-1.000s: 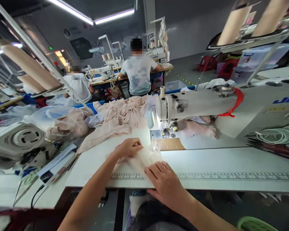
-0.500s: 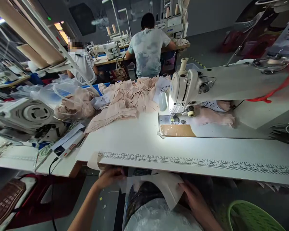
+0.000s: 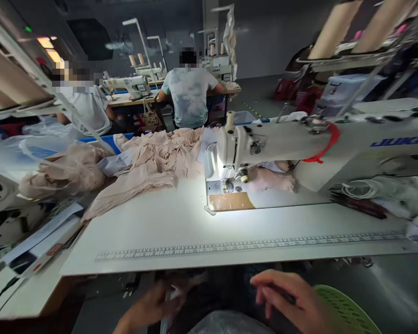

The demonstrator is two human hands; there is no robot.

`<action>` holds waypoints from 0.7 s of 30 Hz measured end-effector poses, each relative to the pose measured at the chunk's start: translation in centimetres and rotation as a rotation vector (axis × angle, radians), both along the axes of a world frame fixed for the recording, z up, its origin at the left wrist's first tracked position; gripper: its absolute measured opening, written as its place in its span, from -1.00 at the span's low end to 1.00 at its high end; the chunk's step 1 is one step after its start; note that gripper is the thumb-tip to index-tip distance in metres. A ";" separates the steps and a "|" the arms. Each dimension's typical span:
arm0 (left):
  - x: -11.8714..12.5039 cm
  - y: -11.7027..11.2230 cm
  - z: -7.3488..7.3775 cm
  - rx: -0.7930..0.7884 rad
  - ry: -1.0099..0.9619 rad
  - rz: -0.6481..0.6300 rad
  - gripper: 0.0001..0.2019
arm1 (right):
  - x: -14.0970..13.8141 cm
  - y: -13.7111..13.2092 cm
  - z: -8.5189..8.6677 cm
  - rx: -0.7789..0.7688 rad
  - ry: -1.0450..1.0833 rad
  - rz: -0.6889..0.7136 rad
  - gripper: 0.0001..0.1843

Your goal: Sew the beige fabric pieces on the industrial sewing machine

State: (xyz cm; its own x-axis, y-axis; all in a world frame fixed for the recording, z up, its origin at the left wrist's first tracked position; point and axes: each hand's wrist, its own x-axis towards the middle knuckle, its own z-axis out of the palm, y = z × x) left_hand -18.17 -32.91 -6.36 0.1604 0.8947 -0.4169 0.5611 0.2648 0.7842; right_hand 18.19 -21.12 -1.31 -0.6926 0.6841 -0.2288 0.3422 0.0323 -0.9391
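Observation:
Below the table's front edge, my left hand is blurred, its fingers curled in around a pale bit of cloth. Most of that cloth is hidden or lost in the dark. My right hand is held apart from it over my lap, fingers loosely bent and separated, with nothing seen in them. Above both hands is the white sewing table with a printed ruler. The sewing machine stands on it, its lamp lighting the needle plate. A pink fabric piece lies under the machine arm.
A heap of pink fabric pieces covers the table's back left. Dark-handled snips and a white cord coil lie at right. A green basket stands low right. Two people sit ahead, one in a tie-dye shirt.
The view has turned right. The pale cloth, earlier stretched between both hands, is off my right hand, which has opened. Only a bit of it shows at my left hand.

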 end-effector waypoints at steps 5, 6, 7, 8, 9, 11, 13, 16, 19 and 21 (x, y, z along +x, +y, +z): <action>6.6 5.8 10.3 0.181 -0.198 -0.424 -0.72 | 1.7 11.5 4.4 0.726 -0.216 -0.386 -0.70; 8.2 7.7 11.4 0.285 -0.211 -0.448 -0.73 | 1.5 14.1 4.4 0.840 -0.297 -0.423 -0.72; 9.7 9.8 11.9 0.382 -0.225 -0.460 -0.73 | 1.3 16.5 4.3 0.925 -0.405 -0.435 -0.74; 11.2 12.0 11.9 0.482 -0.228 -0.445 -0.73 | 0.9 18.5 4.1 0.980 -0.509 -0.444 -0.74; 12.5 14.4 11.4 0.585 -0.196 -0.403 -0.73 | 0.5 20.1 3.9 1.007 -0.558 -0.456 -0.75; 14.9 19.1 9.8 0.775 -0.084 -0.324 -0.73 | -0.2 22.0 3.4 1.036 -0.618 -0.462 -0.77; 16.8 23.6 8.1 0.908 0.003 -0.214 -0.73 | -0.5 22.5 3.0 1.060 -0.636 -0.445 -0.79; 18.8 28.7 6.5 0.945 0.197 -0.006 -0.75 | -0.2 22.4 2.4 1.099 -0.654 -0.407 -0.78; 20.2 31.4 6.2 0.894 0.332 0.195 -0.73 | 0.4 22.3 2.1 1.122 -0.656 -0.398 -0.76; 21.0 32.4 6.3 0.875 0.364 0.266 -0.82 | 0.8 22.4 2.1 1.130 -0.646 -0.398 -0.75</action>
State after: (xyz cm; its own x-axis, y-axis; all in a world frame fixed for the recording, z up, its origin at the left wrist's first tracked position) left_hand 2.79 -0.56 -0.10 -0.0975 0.8995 0.4259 0.8137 -0.1744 0.5545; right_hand 18.96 1.25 0.84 -0.3896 0.8393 0.3793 0.8737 0.4670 -0.1361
